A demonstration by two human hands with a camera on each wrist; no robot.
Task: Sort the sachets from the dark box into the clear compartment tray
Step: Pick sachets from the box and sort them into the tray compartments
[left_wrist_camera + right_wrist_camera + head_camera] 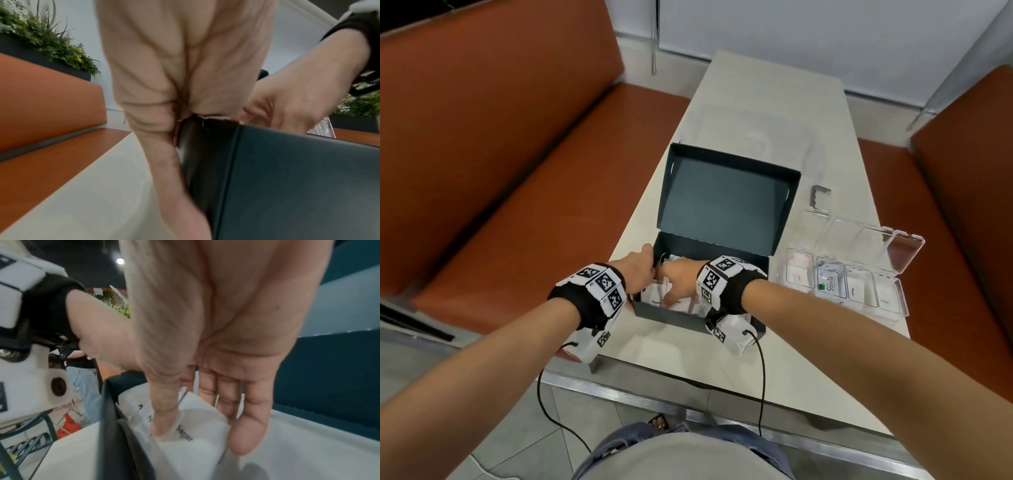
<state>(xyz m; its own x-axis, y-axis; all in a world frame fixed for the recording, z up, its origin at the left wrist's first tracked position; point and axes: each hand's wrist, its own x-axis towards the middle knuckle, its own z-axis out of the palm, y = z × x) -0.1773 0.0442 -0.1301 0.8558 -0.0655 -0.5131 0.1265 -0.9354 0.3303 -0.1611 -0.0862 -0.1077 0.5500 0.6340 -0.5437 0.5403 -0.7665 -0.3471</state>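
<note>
Two hands at the box: my left hand grips its wall, my right hand pinches a sugar sachet inside. Next, I'd carry it to the tray.

The word "Stevia" is printed in dark letters beside a green square on a white sachet standing in the clear compartment tray. In the right wrist view, "Sugar" is read on a white sachet in the dark box, touched by the right hand. Partial dark lettering is seen on another sachet in the box and on sachets in the tray, but it cannot be read. Black-and-white square codes are printed on the wrist bands.
</note>
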